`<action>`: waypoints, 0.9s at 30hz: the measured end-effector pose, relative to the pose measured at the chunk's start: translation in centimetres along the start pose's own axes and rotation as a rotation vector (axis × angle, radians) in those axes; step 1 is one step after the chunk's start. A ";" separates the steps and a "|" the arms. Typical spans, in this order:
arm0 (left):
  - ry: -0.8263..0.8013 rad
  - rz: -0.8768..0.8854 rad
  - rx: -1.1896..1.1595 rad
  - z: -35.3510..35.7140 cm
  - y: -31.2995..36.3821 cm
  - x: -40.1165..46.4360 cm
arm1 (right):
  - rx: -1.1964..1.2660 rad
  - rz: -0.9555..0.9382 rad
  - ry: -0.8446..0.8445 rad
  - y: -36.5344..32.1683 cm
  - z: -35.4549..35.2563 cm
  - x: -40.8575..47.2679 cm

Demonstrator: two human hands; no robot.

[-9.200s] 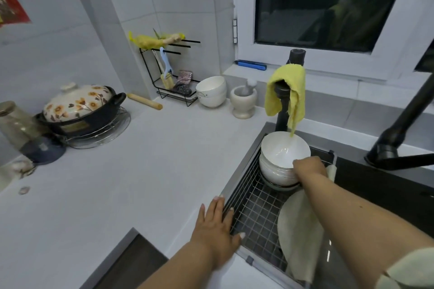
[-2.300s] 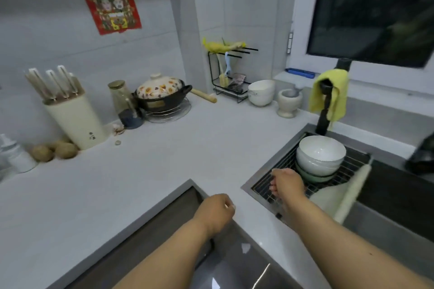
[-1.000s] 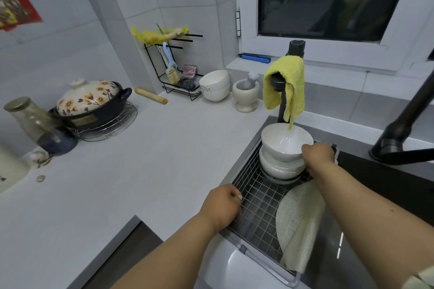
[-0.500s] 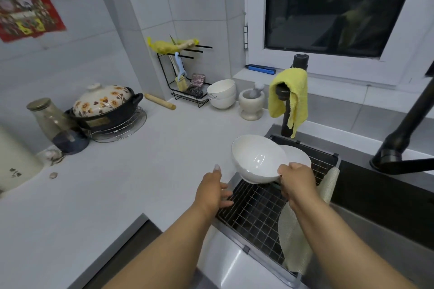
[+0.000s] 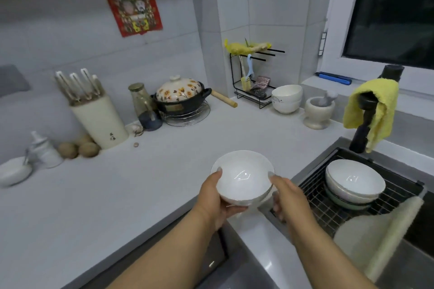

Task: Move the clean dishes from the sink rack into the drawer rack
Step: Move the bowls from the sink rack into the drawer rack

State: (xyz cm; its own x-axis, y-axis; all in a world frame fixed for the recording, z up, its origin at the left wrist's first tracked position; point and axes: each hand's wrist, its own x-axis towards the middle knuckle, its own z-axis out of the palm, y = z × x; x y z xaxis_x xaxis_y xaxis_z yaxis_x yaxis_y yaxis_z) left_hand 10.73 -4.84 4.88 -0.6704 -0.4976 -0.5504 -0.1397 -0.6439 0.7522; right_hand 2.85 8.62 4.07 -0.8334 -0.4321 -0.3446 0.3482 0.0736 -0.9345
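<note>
While left hand (image 5: 215,197) cups white bowl (image 5: 243,177) from below, right hand (image 5: 290,197) grips rim.

Bare white surface (image 5: 141,195) fills centre frame; tall cream knife block (image 5: 99,119) and black floral-lidded pot (image 5: 182,98) crowd its upper edge.

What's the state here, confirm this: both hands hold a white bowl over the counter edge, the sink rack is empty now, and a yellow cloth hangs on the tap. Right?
Not quite. The sink rack is not empty: the head view shows a stack of bowls standing in it. The rest holds: the left hand and right hand hold the white bowl, and the yellow cloth hangs on the tap.
</note>
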 end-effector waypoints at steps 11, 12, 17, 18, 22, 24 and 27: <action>0.246 0.143 0.012 -16.2 1.6 -8.6 | 0.229 0.249 -0.504 3.6 14.3 -7.4; 0.266 0.150 0.026 -18.0 1.4 -9.7 | 0.217 0.271 -0.525 4.3 15.6 -8.5; 0.413 0.158 0.038 -27.0 0.0 -15.9 | 0.114 0.340 -0.610 7.6 22.3 -14.8; 0.443 0.155 0.043 -28.8 -0.4 -17.3 | 0.095 0.351 -0.633 8.4 23.6 -16.2; 0.577 0.158 0.054 -36.1 -2.2 -22.9 | 0.020 0.413 -0.698 11.5 28.3 -21.9; 0.652 0.179 0.049 -39.4 -3.1 -25.9 | -0.009 0.450 -0.730 13.3 30.5 -24.6; 0.754 0.222 0.079 -44.0 -4.7 -30.3 | -0.057 0.493 -0.774 16.1 33.3 -28.7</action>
State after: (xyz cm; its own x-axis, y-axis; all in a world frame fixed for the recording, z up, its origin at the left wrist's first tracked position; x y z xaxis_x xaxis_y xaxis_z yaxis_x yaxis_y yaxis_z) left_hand 63.74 -12.32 2.10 -0.0181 -0.8876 -0.4603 -0.1305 -0.4544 0.8812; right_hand 46.63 -7.74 1.86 -0.0692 -0.8198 -0.5685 0.5489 0.4445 -0.7079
